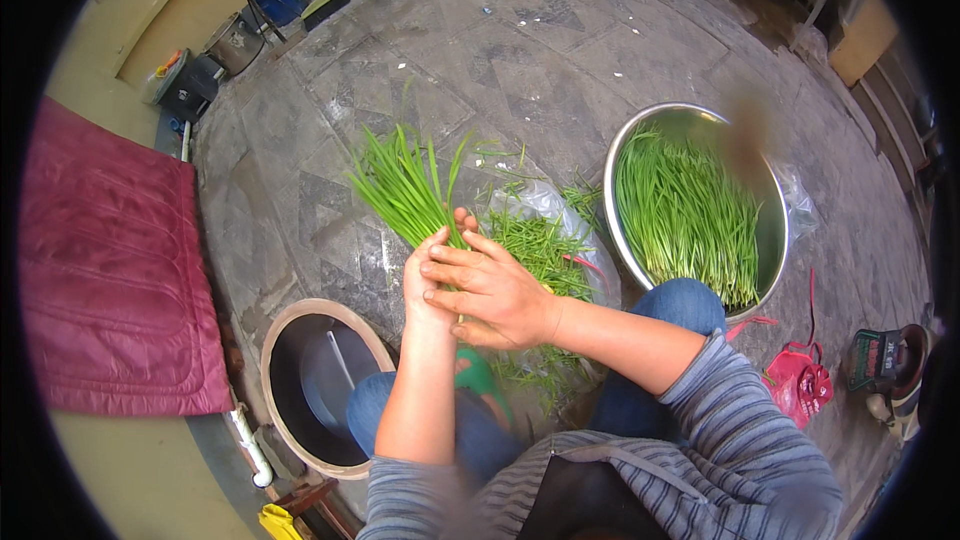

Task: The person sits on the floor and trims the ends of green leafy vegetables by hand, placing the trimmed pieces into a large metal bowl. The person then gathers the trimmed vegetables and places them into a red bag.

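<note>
My left hand (429,277) grips a bunch of green chives (409,191), whose leaf tips fan out up and to the left. Flat across the lower part of the bunch lies my right hand (491,289), its fingers reaching over my left hand. The stem ends are mostly hidden behind the palms. Below my hands, loose chive scraps (540,244) are heaped on a clear plastic bag (551,199) on the ground. To the right, a steel basin (626,139) holds many more chives (686,210), laid side by side.
A brown-rimmed vat (281,330) stands by my left knee. A maroon quilted cover (120,262) hangs at the left wall. Red plastic bags (799,382) and a pair of shoes (892,371) lie at right. A broom (324,4) and bins (187,86) stand farther off on the paved floor (480,75).
</note>
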`<move>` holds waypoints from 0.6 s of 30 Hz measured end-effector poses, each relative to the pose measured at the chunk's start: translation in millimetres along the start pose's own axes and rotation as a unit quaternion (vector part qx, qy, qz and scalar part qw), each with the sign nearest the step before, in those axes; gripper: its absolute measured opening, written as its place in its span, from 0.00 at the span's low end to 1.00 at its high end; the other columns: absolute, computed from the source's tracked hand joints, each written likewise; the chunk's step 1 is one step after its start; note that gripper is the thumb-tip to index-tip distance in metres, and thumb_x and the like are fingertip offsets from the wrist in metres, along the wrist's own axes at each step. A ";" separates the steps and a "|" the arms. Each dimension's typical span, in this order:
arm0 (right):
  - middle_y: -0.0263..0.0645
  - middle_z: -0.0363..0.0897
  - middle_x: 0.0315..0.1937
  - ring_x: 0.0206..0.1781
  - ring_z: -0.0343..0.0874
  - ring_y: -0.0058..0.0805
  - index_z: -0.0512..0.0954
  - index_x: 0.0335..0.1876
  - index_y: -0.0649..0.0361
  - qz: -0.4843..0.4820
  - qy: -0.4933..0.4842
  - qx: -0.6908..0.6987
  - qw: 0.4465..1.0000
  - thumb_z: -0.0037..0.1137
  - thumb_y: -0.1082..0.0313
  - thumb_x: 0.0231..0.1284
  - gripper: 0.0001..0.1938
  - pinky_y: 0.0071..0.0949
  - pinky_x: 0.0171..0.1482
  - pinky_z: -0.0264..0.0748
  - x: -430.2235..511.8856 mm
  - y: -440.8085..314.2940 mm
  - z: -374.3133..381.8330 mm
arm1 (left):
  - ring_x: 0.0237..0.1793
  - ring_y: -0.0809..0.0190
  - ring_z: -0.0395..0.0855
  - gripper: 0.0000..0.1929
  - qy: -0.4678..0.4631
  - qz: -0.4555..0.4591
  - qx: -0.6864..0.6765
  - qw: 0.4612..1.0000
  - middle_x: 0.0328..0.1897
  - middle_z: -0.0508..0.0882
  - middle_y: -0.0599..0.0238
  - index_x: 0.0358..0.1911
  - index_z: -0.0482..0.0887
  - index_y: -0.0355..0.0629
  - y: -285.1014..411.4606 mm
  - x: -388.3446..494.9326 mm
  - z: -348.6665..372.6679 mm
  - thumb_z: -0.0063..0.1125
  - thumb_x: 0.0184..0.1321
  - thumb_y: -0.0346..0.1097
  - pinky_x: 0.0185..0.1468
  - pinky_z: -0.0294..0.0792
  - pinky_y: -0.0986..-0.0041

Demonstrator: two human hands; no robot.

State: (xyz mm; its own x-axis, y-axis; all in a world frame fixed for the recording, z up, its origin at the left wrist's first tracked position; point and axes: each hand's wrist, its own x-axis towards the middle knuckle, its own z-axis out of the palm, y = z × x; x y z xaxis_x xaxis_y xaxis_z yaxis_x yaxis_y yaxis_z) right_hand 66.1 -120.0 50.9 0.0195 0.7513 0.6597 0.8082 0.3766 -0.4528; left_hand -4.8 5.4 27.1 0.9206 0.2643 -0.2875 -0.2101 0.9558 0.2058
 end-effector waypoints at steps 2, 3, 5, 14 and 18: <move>0.43 0.68 0.58 0.65 0.61 0.42 0.77 0.46 0.55 0.003 -0.008 0.029 1.000 0.56 0.61 0.49 0.17 0.50 0.66 0.49 -2.1 1.1 -1.4 | 0.45 0.60 0.78 0.18 0.009 -0.012 0.000 1.000 0.47 0.77 0.57 0.54 0.69 0.38 1.4 -0.2 -4.3 0.48 0.58 0.28 0.50 0.74 0.72; 0.44 0.69 0.57 0.64 0.62 0.43 0.77 0.44 0.55 0.002 -0.010 0.042 0.999 0.55 0.63 0.49 0.15 0.49 0.65 0.51 -2.6 0.6 -3.4 | 0.44 0.61 0.78 0.21 -0.019 -0.015 -0.001 1.000 0.48 0.77 0.57 0.56 0.68 0.38 1.9 -0.5 -7.1 0.48 0.57 0.27 0.48 0.75 0.73; 0.44 0.70 0.55 0.62 0.64 0.43 0.78 0.40 0.55 0.007 -0.009 0.070 0.997 0.55 0.65 0.49 0.12 0.48 0.63 0.54 -2.2 -1.6 -8.2 | 0.46 0.60 0.77 0.26 -0.005 -0.020 0.005 1.000 0.51 0.76 0.55 0.58 0.65 0.36 6.0 2.1 -11.2 0.48 0.52 0.23 0.49 0.75 0.72; 0.36 0.81 0.31 0.36 0.77 0.20 0.78 0.29 0.64 0.443 0.122 0.377 0.804 0.58 0.56 0.56 0.15 0.22 0.40 0.71 -1.4 25.9 -34.2 | 0.48 0.55 0.78 0.33 0.023 0.067 0.295 0.953 0.54 0.75 0.54 0.54 0.69 0.35 -8.8 -7.8 -0.3 0.52 0.34 0.19 0.45 0.75 0.69; 0.38 0.80 0.30 0.31 0.77 0.20 0.75 0.32 0.65 0.495 0.103 0.408 0.760 0.60 0.58 0.55 0.15 0.21 0.34 0.71 -3.8 41.4 -41.9 | 0.36 0.59 0.80 0.32 0.029 0.060 0.346 0.936 0.48 0.78 0.56 0.52 0.71 0.35 -19.6 -8.5 0.6 0.54 0.32 0.21 0.35 0.75 0.71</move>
State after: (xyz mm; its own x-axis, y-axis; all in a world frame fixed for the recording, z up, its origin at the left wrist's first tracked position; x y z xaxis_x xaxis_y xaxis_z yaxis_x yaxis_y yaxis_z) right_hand 124.2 -129.9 54.7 0.5404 0.8161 -0.2048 -0.2962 -0.0433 -0.9541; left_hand -8.3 -15.6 26.1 0.8799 0.3910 -0.2698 -0.0292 0.6113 0.7909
